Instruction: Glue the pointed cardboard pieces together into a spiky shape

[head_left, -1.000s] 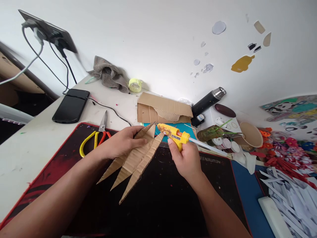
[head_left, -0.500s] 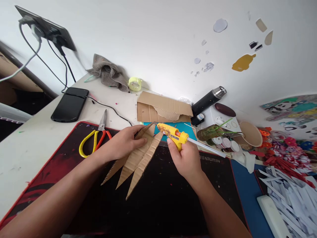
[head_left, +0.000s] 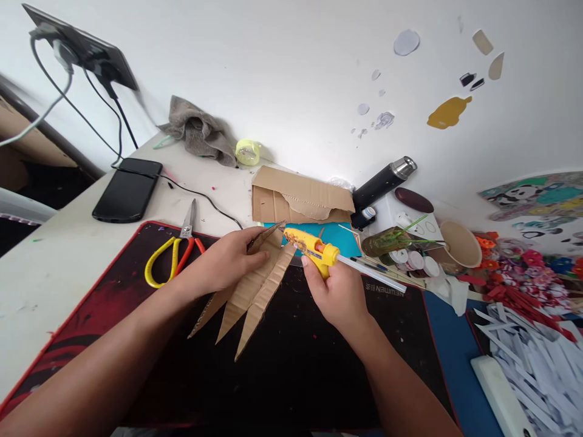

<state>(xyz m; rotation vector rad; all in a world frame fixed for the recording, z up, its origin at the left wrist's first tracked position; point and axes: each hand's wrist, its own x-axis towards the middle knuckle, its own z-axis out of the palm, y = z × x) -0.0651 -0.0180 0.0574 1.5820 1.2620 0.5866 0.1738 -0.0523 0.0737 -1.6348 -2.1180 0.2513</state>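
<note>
Apparently for steadiness, the fingers of the left hand [head_left: 232,258] pinch the ribbed, pointed cardboard strips [head_left: 239,300], which fan out below them; the fingers of the right hand [head_left: 339,288] wrap round the yellow plastic glue gun [head_left: 308,243], its nozzle [head_left: 286,232] angled close to the strips' upper ends, a translucent glue stick [head_left: 373,273] jutting behind. Left of the left fingers, loop-handled scissors [head_left: 188,227] lie aside, perhaps to leave room.

We saw spikes [head_left: 255,297] of matt, ribbed cardboard, a gun [head_left: 297,240] of smooth plastic, a glossy, translucent stick [head_left: 371,274], scissors [head_left: 186,232] with metal blades [head_left: 189,217] and plastic handles [head_left: 175,260], a rough cloth towel [head_left: 198,128], a smooth, glossy phone [head_left: 127,194], and a matt flask [head_left: 378,187] with a shiny metal cap [head_left: 405,166].
</note>
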